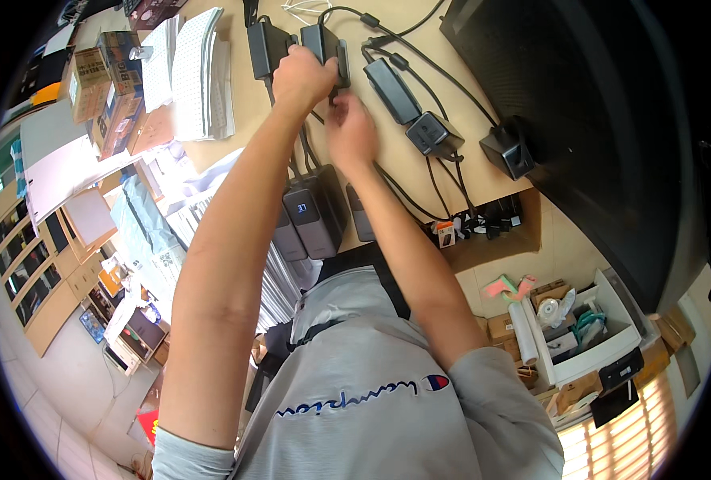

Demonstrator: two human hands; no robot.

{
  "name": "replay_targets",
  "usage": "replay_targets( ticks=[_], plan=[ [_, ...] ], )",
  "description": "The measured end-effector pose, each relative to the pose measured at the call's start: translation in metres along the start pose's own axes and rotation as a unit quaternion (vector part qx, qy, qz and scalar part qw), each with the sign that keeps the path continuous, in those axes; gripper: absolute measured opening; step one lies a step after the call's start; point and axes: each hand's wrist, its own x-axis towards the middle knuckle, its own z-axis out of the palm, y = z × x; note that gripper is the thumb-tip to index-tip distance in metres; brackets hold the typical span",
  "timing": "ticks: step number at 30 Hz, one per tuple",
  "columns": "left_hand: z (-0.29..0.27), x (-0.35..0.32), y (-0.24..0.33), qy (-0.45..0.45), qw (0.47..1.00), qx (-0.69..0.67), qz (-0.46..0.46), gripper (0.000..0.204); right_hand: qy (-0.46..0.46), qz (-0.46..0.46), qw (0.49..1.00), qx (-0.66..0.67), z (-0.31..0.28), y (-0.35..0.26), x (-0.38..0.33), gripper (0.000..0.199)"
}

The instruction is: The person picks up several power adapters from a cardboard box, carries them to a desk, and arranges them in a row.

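Observation:
Two black power adapters lie at the top of the wooden table. My left hand [301, 78] is closed on the right-hand black power adapter [317, 42]; the other adapter [268, 50] is just left of its fingers. My right hand [350, 134] is just below, its fingers curled near the adapter's lower end and a black cable. What those fingers hold, if anything, is hidden. Under my forearms stand several grey power banks [314, 228], one with a lit display and cables at its top. To the right lie a long black adapter [393, 90] and a black charger block [434, 135].
A large black monitor [587, 120] borders the right side, with another black charger [507, 150] beside it. Stacked printed papers [203, 80] and cardboard boxes [107, 88] sit at the left. Below the table edge are a box of small parts [491, 248] and a white bin [587, 364].

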Motion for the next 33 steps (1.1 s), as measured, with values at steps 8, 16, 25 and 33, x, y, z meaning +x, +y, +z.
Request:
replay_targets(
  ticks=[8, 16, 25, 33],
  plan=[
    [-0.04, -0.122, -0.016, 0.195, 0.911, -0.153, 0.331, 0.061, 0.108, -0.292, 0.922, -0.231, -0.169, -0.038, -0.036, 0.067],
    [0.083, -0.262, -0.071, -0.027, 0.888, 0.062, 0.454, 0.025, -0.003, -0.15, 0.982, -0.113, -0.188, -0.025, -0.022, 0.052],
    [0.115, -0.25, -0.066, -0.029, 0.812, 0.362, 0.456, 0.038, -0.061, -0.027, 0.987, 0.147, -0.211, -0.044, -0.064, 0.053],
    [0.082, -0.261, -0.066, -0.032, 0.857, 0.268, 0.439, 0.033, -0.093, 0.029, 0.977, 0.19, -0.191, -0.038, -0.079, 0.046]
  ],
)
